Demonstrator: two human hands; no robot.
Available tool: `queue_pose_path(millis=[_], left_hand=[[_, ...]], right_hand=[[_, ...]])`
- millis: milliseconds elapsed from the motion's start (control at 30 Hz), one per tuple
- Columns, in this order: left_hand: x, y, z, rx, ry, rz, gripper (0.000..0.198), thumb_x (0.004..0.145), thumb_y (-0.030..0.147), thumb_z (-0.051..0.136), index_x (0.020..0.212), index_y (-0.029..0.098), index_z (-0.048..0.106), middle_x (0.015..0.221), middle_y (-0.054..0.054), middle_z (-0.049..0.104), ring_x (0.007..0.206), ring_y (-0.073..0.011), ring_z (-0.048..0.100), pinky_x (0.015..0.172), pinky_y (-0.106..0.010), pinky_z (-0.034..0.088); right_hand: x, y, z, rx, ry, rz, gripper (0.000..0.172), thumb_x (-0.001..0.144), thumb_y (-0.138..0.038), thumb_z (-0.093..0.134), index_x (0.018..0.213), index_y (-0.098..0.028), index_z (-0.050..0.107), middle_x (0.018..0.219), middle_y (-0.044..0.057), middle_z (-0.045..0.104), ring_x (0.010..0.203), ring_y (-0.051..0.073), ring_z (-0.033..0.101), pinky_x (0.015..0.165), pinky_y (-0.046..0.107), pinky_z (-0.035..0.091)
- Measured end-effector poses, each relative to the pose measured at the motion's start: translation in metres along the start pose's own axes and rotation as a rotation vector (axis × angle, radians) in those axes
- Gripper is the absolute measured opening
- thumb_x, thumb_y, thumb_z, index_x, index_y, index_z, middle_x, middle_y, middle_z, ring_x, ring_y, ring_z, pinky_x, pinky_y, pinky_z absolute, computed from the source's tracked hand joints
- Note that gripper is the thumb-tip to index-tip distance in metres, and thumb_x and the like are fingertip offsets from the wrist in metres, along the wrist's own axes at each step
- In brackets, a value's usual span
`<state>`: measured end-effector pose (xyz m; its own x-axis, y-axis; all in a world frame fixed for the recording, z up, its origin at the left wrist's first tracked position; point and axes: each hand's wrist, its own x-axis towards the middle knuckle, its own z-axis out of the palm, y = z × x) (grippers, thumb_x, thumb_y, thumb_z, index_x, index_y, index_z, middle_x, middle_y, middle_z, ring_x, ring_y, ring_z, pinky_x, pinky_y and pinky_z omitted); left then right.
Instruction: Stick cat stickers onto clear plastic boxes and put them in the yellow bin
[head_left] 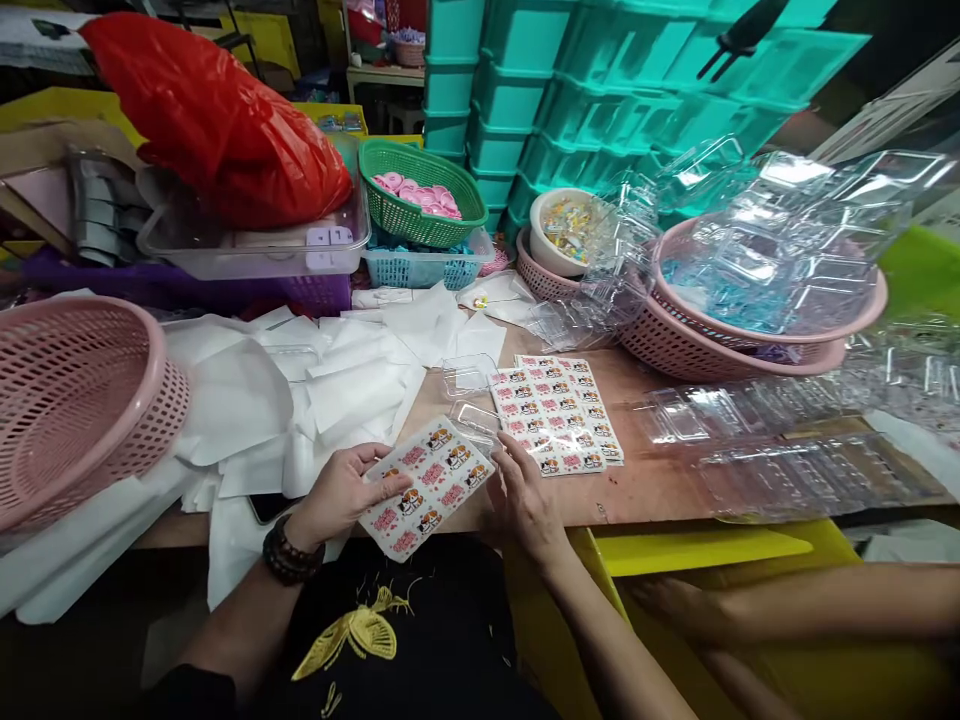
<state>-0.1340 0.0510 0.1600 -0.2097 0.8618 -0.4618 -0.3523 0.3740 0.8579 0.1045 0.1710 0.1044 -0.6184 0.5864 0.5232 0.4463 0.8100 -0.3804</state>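
Observation:
My left hand (337,500) pinches the left edge of a sticker sheet (431,488) printed with cartoon cats and pink lettering, tilted over the table's front edge. Close to the sheet's right edge is my right hand (529,500), its fingers apart and half bent; whether they touch the sheet I cannot tell. A small clear plastic shell (480,422) lies by the right fingertips, partly behind the sheet, and a second clear shell (469,375) is just beyond. Right of these, more sticker sheets (555,415) of the same print lie overlapping on the table.
White backing papers (360,385) heap up on the left beside a pink basket (154,350). At the right, a pink basket (652,345) overflows with clear shells. Stacked teal bins (517,100) stand behind. Another person's arm (825,605) reaches in over a yellow box (712,550).

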Motion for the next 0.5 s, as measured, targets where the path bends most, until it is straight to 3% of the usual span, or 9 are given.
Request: queue_pose_path(millis=[67,167,233,300,367,433,500], left_hand=[[-0.002,0.001,-0.001,0.095,-0.051,0.013,0.038,0.065,0.04,0.086,0.091,0.015,0.072,0.086,-0.006,0.078,0.071,-0.0209,0.072,0.061,-0.029,0.058],[-0.006,0.008,0.001,0.371,-0.163,0.085,0.027,0.075,0.041,0.077,0.086,0.016,0.075,0.08,-0.003,0.075,0.069,-0.0178,0.069,0.058,-0.023,0.051],[-0.007,0.015,0.006,0.603,-0.271,0.16,0.025,0.081,0.04,0.071,0.078,0.016,0.075,0.067,-0.001,0.07,0.06,-0.0141,0.062,0.053,-0.02,0.043],[-0.009,0.021,0.014,0.777,-0.364,0.245,0.03,0.087,0.039,0.063,0.07,0.017,0.073,0.056,0.002,0.063,0.052,-0.0117,0.053,0.049,-0.021,0.036],[-0.01,0.024,0.021,0.861,-0.379,0.365,0.027,0.088,0.038,0.062,0.075,0.019,0.076,0.06,0.001,0.065,0.055,-0.0131,0.055,0.052,-0.022,0.037],[-0.011,0.024,0.025,0.887,-0.312,0.464,0.018,0.083,0.036,0.069,0.089,0.021,0.078,0.077,-0.002,0.073,0.068,-0.0166,0.062,0.061,-0.023,0.043],[-0.01,0.023,0.027,0.899,-0.259,0.467,0.02,0.079,0.037,0.073,0.092,0.022,0.078,0.082,-0.002,0.075,0.072,-0.0179,0.064,0.064,-0.023,0.044]], right_hand=[[0.008,-0.006,-0.026,0.099,-0.076,0.055,0.025,0.092,-0.015,0.048,0.112,-0.024,0.059,0.125,0.014,0.061,0.114,0.026,0.062,0.094,0.044,0.055],[0.026,-0.024,-0.066,0.282,-0.121,0.206,0.019,0.093,-0.021,0.051,0.108,-0.026,0.061,0.12,0.011,0.062,0.11,0.024,0.062,0.086,0.038,0.055],[0.04,-0.041,-0.081,0.388,-0.252,0.207,0.03,0.088,-0.03,0.062,0.117,-0.025,0.059,0.123,0.011,0.062,0.112,0.025,0.061,0.086,0.037,0.054],[0.05,-0.056,-0.083,0.463,-0.429,0.203,0.025,0.086,-0.03,0.065,0.11,-0.024,0.062,0.109,0.008,0.067,0.1,0.022,0.064,0.082,0.035,0.054],[0.055,-0.064,-0.076,0.506,-0.527,0.271,0.005,0.087,-0.025,0.062,0.09,-0.022,0.065,0.086,0.003,0.069,0.081,0.017,0.064,0.072,0.029,0.052],[0.053,-0.066,-0.069,0.536,-0.517,0.364,0.008,0.087,-0.022,0.062,0.079,-0.021,0.064,0.073,0.0,0.067,0.068,0.014,0.061,0.062,0.026,0.049],[0.047,-0.062,-0.065,0.573,-0.475,0.42,0.009,0.086,-0.026,0.065,0.079,-0.02,0.065,0.072,-0.001,0.067,0.066,0.013,0.061,0.059,0.024,0.048]])
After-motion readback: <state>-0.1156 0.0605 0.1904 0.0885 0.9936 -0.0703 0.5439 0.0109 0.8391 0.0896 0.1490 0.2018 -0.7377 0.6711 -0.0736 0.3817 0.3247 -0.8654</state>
